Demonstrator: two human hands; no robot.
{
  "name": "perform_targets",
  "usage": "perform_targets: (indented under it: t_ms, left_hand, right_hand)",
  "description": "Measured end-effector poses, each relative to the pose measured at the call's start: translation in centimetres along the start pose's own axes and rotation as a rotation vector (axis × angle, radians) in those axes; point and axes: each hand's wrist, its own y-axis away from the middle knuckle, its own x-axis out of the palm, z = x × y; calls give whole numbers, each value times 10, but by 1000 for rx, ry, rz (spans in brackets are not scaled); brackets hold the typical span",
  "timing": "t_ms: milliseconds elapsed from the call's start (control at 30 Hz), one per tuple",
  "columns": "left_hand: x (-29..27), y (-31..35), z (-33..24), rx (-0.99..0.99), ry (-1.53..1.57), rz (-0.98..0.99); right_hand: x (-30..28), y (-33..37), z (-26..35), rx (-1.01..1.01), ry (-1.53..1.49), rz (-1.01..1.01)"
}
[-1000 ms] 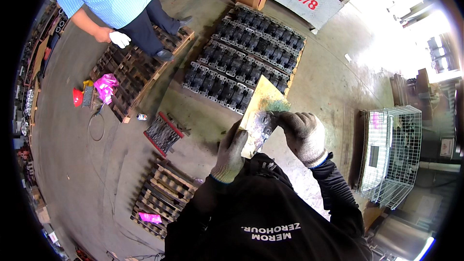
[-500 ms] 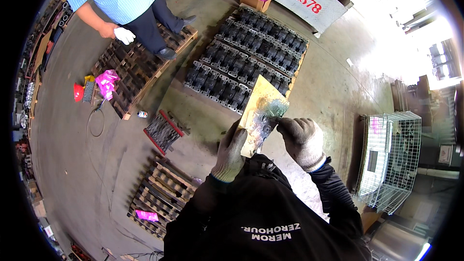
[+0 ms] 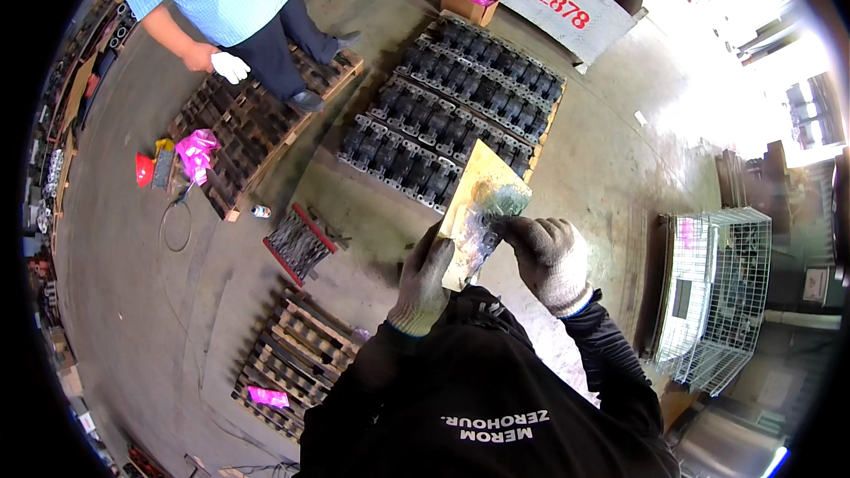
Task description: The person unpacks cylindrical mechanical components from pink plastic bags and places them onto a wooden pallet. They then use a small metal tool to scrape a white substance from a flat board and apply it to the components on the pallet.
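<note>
Gripping a stained yellow board (image 3: 469, 196) in the gloved left hand (image 3: 423, 279) — by its lower left edge — in front of the black jacket (image 3: 496, 372). Holding the gloved right hand (image 3: 551, 261) at the board's dark smear (image 3: 506, 201) with fingers drawn together, impossible to tell around what. Looking past the board onto rows of dark metal castings (image 3: 434, 119) and, at upper left, a person in a blue shirt (image 3: 226, 0).

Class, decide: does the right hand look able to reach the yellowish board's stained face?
Probably yes: no visible obstacle separates the right hand from the yellowish board; the left hand holds its edge.
</note>
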Motion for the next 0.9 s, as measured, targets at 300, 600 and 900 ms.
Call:
perform_targets:
  t_ms: [300, 600, 900]
  left_hand:
    - [-4, -2, 6, 18, 45, -20]
    - [-8, -4, 2, -18, 81, 106]
    - [-2, -5, -9, -180, 291, 119]
  right_hand:
    - [-3, 2, 3, 18, 5, 20]
    - [-16, -4, 6, -87, -21, -16]
    - [-11, 9, -3, -91, -121, -43]
